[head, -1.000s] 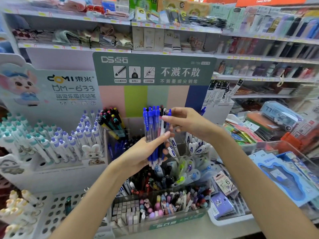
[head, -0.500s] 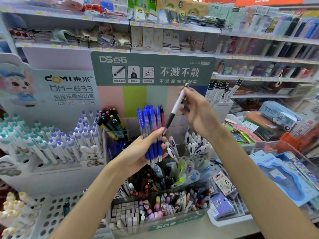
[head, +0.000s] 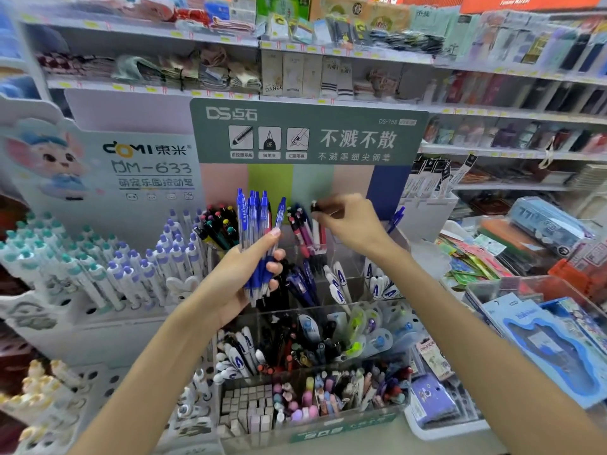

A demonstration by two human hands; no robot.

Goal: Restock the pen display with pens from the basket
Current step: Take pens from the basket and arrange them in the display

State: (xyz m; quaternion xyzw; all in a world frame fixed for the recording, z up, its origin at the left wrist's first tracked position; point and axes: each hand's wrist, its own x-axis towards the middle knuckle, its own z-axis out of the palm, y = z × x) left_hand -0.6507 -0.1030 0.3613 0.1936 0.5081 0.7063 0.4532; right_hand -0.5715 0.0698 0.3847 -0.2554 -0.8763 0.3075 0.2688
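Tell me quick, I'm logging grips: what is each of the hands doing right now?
Left hand: closed around a bunch of blue pens, held upright.
Right hand: fingertips pinch the top of a white pen over the display's back compartment.

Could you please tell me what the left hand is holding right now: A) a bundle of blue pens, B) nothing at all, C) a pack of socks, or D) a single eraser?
A: the left hand has its fingers curled round a bundle of blue pens, caps pointing up in front of the pen display, while the right hand pinches a separate dark-capped pen.
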